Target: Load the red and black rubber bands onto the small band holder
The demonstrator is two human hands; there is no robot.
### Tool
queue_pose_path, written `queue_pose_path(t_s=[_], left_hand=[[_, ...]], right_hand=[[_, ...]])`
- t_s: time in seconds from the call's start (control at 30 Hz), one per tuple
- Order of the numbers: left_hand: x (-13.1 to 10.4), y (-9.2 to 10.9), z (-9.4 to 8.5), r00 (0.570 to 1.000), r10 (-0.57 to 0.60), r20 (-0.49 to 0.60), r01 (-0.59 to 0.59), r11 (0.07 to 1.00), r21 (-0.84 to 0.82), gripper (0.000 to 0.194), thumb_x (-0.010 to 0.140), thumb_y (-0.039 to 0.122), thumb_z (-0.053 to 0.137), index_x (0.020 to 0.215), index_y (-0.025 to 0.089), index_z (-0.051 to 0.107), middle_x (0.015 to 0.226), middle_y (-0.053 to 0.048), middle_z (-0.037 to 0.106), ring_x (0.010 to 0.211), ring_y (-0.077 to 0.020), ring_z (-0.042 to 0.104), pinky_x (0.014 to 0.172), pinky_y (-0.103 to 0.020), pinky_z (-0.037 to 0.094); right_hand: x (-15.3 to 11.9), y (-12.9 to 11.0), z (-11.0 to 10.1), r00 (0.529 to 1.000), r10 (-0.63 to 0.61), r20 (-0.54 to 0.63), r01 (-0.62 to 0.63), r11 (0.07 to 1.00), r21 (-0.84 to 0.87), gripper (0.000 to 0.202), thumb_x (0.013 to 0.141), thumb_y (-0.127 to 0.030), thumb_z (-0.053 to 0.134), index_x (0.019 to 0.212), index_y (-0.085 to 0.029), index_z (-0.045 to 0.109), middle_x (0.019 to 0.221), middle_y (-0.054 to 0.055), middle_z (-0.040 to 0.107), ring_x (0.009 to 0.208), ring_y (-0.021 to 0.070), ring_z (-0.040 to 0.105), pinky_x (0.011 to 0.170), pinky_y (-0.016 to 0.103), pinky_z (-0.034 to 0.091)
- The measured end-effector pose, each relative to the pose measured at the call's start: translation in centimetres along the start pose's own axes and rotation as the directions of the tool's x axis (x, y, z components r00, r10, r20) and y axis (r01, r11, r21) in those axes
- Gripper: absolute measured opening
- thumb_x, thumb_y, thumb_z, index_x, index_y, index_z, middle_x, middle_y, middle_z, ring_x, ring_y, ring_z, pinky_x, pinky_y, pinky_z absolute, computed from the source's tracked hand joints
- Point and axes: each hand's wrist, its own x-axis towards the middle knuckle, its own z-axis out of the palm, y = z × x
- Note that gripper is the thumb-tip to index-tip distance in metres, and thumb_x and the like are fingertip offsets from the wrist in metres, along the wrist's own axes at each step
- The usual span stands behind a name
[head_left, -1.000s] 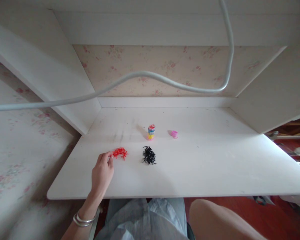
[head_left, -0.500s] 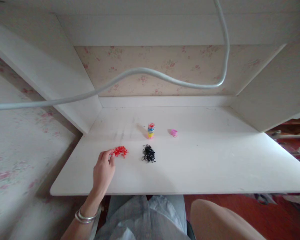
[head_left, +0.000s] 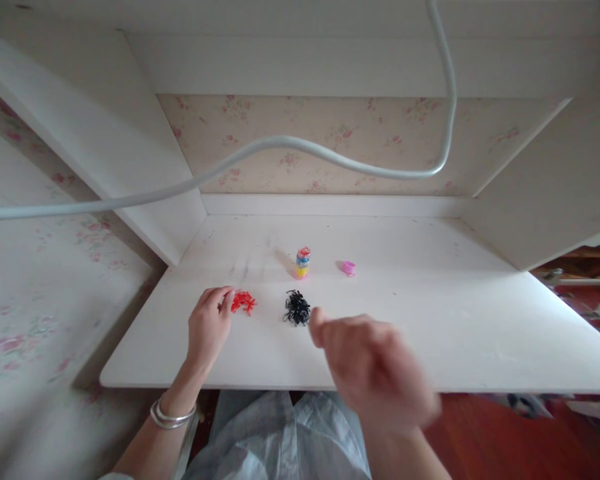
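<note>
My left hand [head_left: 210, 323] rests at the left edge of a pile of small red rubber bands [head_left: 244, 302], thumb and fingertips pinched together on some of them. To the right lies a pile of small black rubber bands [head_left: 297, 308]. My right hand [head_left: 373, 363] is in the air over the front of the table, just right of the black pile; motion smears its fingers. Behind the black pile stands a small clear jar [head_left: 303, 263] with a coloured label, red bits showing at its top. A pink cap [head_left: 349, 268] sits right of the jar.
The white tabletop [head_left: 440, 320] has side panels left and right and a low ledge [head_left: 330, 204] at the back. A thick white cable [head_left: 280, 142] crosses the view in front of the flowered wall. My lap is below the table's front edge.
My right hand has come into view from the lower right. My left hand has shifted slightly up at the edge of the red pile. The jar, cap and black pile remain in place.
</note>
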Motion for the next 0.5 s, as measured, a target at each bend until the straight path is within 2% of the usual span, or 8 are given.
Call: queue_pose_path(t_s=[0.03, 0.1, 0.17, 0.23, 0.27, 0.33, 0.5], left_hand=[[0.8, 0.6, -0.1, 1.000, 0.024, -0.006, -0.024, 0.999, -0.042, 0.025, 0.091, 0.034, 0.048, 0.096, 0.018, 0.066, 0.095, -0.006, 0.067, 0.078, -0.0149, 0.062, 0.072, -0.025, 0.049], [2.7, 2.0, 0.1, 0.997, 0.072, 0.004, -0.071, 0.989, -0.130, 0.027, 0.091, 0.036, 0.047, 0.096, 0.018, 0.067, 0.095, -0.006, 0.067, 0.083, -0.0152, 0.062, 0.072, -0.025, 0.049], [4.6, 3.7, 0.6, 0.994, 0.099, 0.057, -0.085, 0.974, -0.209, 0.027, 0.091, 0.037, 0.048, 0.097, 0.020, 0.068, 0.097, -0.005, 0.068, 0.081, -0.0141, 0.062, 0.071, -0.024, 0.049], [6.3, 5.4, 1.7, 0.988, 0.121, 0.095, -0.093, 0.960, -0.263, 0.025, 0.089, 0.037, 0.051, 0.097, 0.021, 0.068, 0.097, -0.004, 0.070, 0.075, -0.0127, 0.062, 0.069, -0.024, 0.049], [7.1, 6.3, 2.3, 0.985, 0.137, 0.107, -0.102, 0.953, -0.284, 0.023, 0.089, 0.035, 0.052, 0.097, 0.021, 0.068, 0.096, -0.003, 0.070, 0.075, -0.0124, 0.063, 0.071, -0.024, 0.049], [8.3, 7.7, 3.8, 0.975, 0.173, 0.136, -0.123, 0.940, -0.317, 0.020, 0.088, 0.031, 0.053, 0.095, 0.021, 0.069, 0.096, -0.002, 0.071, 0.077, -0.0124, 0.064, 0.074, -0.023, 0.049], [9.8, 9.9, 7.2, 0.958, 0.219, 0.187, -0.152, 0.936, -0.319, 0.016, 0.086, 0.026, 0.056, 0.092, 0.021, 0.070, 0.095, -0.001, 0.072, 0.080, -0.0131, 0.065, 0.079, -0.024, 0.049]], right_hand=[[0.7, 1.1, 0.8, 0.998, 0.056, 0.031, -0.054, 0.997, -0.055, 0.054, 0.098, -0.049, 0.029, 0.062, -0.018, 0.056, 0.055, -0.001, 0.053, 0.052, 0.0103, 0.048, 0.061, 0.027, 0.043], [1.9, 4.0, 2.8, 0.977, 0.189, 0.095, -0.153, 0.941, -0.301, 0.047, 0.095, -0.046, 0.038, 0.062, -0.018, 0.058, 0.054, -0.001, 0.054, 0.052, 0.0104, 0.049, 0.057, 0.024, 0.039], [2.8, 7.2, 4.8, 0.953, 0.276, 0.125, -0.142, 0.771, -0.620, 0.030, 0.089, -0.039, 0.048, 0.075, -0.019, 0.065, 0.071, 0.001, 0.064, 0.064, 0.0124, 0.057, 0.062, 0.023, 0.039], [3.4, 10.0, 6.5, 0.936, 0.331, 0.122, -0.096, 0.570, -0.816, 0.022, 0.087, -0.031, 0.047, 0.094, -0.022, 0.066, 0.092, 0.004, 0.068, 0.076, 0.0165, 0.063, 0.067, 0.026, 0.042], [3.5, 11.1, 7.1, 0.928, 0.353, 0.116, -0.080, 0.494, -0.866, 0.024, 0.087, -0.031, 0.047, 0.101, -0.023, 0.065, 0.097, 0.005, 0.068, 0.078, 0.0189, 0.064, 0.067, 0.028, 0.044], [3.9, 12.4, 8.1, 0.922, 0.375, 0.098, -0.066, 0.400, -0.914, 0.029, 0.087, -0.031, 0.045, 0.108, -0.021, 0.061, 0.101, 0.008, 0.067, 0.081, 0.0227, 0.066, 0.067, 0.031, 0.047], [4.7, 13.2, 9.0, 0.922, 0.376, 0.086, -0.057, 0.355, -0.933, 0.028, 0.084, -0.020, 0.044, 0.105, -0.016, 0.062, 0.101, 0.014, 0.066, 0.083, 0.0251, 0.066, 0.067, 0.033, 0.049]])
